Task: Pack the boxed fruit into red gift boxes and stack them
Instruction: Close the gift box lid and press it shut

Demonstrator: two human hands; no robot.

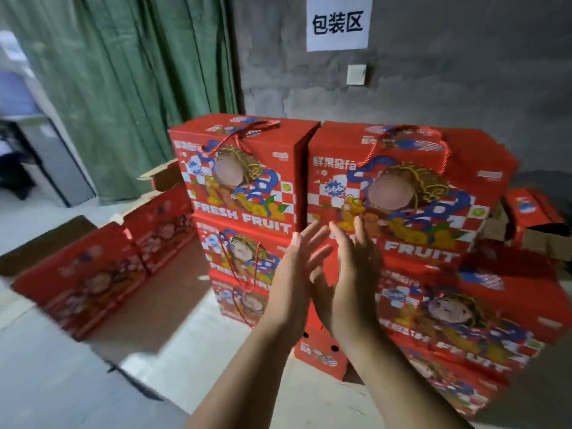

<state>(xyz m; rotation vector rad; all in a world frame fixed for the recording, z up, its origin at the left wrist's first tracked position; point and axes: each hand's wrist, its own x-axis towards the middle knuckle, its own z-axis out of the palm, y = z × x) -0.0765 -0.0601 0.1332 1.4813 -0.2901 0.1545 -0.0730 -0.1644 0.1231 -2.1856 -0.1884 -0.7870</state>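
Observation:
Two stacks of red "FRESH FRUIT" gift boxes stand against the grey wall. The left stack's top box (244, 171) and the right stack's top box (399, 193) have red rope handles lying on their lids. My left hand (297, 274) and my right hand (353, 274) are raised in front of the stacks, palms facing each other, fingers straight and close together. Neither hand holds anything. They hover just short of the right top box's lower front face.
Flat, unfolded red gift boxes (102, 267) lie on brown cardboard (173, 298) on the floor at left. More red boxes (535, 215) and cardboard sit at far right. A green curtain (130, 82) hangs behind, and a white paper sign (339, 23) is on the wall.

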